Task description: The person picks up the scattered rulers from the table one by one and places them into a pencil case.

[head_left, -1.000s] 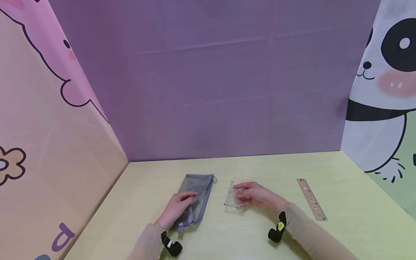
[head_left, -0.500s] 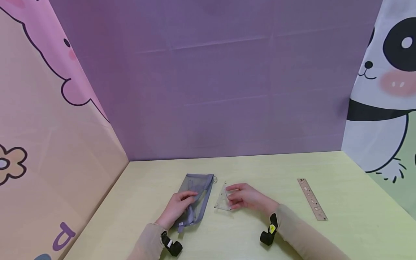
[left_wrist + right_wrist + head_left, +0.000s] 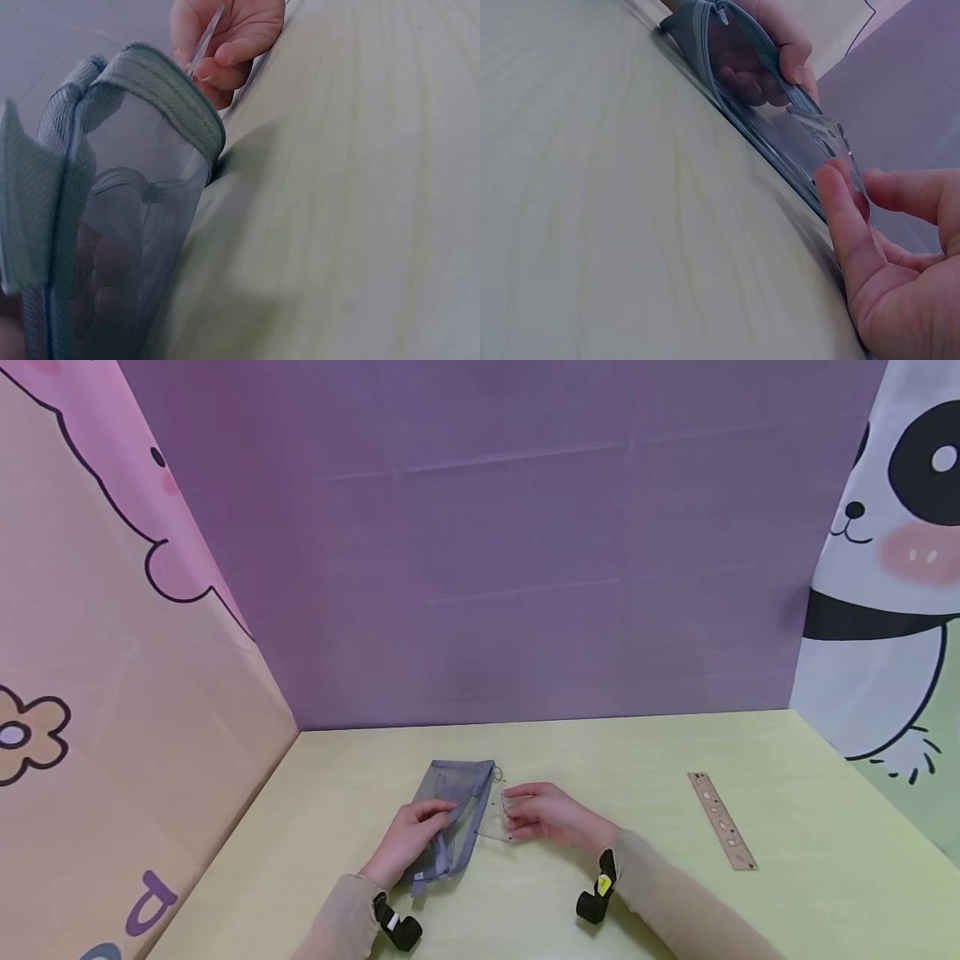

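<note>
A see-through mesh zip pouch [image 3: 463, 777] with blue-grey edging lies near the table's middle. My left hand [image 3: 408, 839] grips its upper side between thumb and fingers, and the mouth gapes towards the right, as the right wrist view also shows. Fingers of that hand show through the mesh [image 3: 750, 82]. Between the thumb and fingers of my right hand [image 3: 551, 814] is a clear plastic set square [image 3: 491, 818], held at a tilt. Its leading edge overlaps the pouch's open mouth in the head view.
A pinkish stencil ruler [image 3: 723, 822] with cut-out shapes lies flat on the pale table [image 3: 615, 743], right of my right forearm. Behind the table stands a purple panel [image 3: 480, 568], with cartoon-printed panels [image 3: 150, 693] at both sides.
My right hand has moved left with the set square, from apart from the pouch to right at its mouth. My left hand and the pouch have stayed in place.
</note>
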Available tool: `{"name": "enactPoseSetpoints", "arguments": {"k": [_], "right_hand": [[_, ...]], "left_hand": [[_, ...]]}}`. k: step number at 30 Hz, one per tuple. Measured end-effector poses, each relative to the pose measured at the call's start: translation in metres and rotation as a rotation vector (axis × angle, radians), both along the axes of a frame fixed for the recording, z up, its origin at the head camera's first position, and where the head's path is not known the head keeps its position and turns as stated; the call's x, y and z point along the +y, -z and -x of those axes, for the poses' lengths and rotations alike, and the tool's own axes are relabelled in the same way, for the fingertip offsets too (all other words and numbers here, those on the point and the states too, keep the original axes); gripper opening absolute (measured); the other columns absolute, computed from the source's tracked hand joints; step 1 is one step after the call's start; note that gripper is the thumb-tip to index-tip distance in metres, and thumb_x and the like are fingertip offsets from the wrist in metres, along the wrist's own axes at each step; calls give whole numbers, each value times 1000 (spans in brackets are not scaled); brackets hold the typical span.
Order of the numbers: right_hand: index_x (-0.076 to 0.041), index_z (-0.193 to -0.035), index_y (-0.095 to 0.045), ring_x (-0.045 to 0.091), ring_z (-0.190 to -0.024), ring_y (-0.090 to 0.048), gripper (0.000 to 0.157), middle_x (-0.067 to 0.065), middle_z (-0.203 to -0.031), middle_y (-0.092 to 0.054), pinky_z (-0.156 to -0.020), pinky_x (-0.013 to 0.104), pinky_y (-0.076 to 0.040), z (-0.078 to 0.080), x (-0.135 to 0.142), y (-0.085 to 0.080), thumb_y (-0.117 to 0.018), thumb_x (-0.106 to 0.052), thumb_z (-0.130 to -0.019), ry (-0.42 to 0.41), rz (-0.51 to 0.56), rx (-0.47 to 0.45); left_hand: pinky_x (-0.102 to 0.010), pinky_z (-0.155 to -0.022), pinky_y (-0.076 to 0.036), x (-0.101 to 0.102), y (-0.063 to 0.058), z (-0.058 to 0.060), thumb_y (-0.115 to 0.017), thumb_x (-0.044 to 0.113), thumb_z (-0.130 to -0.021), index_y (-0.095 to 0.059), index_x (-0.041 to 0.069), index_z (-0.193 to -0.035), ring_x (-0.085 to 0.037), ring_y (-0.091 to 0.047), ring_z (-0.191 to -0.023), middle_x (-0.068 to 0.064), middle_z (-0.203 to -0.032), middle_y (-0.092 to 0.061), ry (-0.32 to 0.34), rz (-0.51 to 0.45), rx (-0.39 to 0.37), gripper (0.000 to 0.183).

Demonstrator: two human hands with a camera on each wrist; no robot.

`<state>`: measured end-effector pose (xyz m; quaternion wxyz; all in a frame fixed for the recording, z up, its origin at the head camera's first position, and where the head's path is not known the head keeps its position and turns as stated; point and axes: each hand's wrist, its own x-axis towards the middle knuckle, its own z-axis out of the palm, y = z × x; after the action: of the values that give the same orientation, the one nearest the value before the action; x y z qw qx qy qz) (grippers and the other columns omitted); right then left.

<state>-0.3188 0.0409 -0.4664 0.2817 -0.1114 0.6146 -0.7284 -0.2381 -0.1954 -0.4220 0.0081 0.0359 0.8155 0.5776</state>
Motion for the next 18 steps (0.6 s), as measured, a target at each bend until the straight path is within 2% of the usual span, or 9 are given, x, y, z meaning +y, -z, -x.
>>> {"name": "enactPoseSetpoints", "arguments": {"k": [5, 10, 14, 18], "right_hand": [[14, -135, -42, 16, -70, -66, 48, 9, -80, -63, -67, 31, -56, 0, -8, 0, -56, 5, -90, 8, -8, -7], [15, -134, -43, 16, -67, -66, 48, 10, -77, -63, -66, 31, -56, -1, -16, -2, -57, 5, -89, 21, -28, -11], [15, -133, -43, 17, -67, -66, 46, 11, -77, -63, -66, 32, -56, 0, -24, -2, -57, 6, -89, 35, -21, -9], [16, -134, -40, 16, -66, -66, 48, 11, -76, -62, -65, 32, -56, 2, -31, -2, -56, 7, -90, 50, -11, -3]], "left_hand": [[-23, -53, -35, -6, 23, 14, -57, 8, -93, -68, -2, -115, -14, -46, -65, -9, -89, -64, -10, 4, 11, 26], [-23, -56, -38, -8, 30, 18, -59, 10, -93, -69, 0, -115, -14, -48, -67, -6, -94, -65, -2, -4, 16, 26], [-24, -57, -39, -7, 27, 17, -59, 10, -93, -70, 0, -114, -14, -48, -67, -6, -94, -66, -5, -2, 18, 25], [-25, -58, -39, -2, 6, 5, -57, 7, -93, -68, -4, -114, -15, -48, -68, -11, -94, -65, 18, 4, 10, 26]]}}
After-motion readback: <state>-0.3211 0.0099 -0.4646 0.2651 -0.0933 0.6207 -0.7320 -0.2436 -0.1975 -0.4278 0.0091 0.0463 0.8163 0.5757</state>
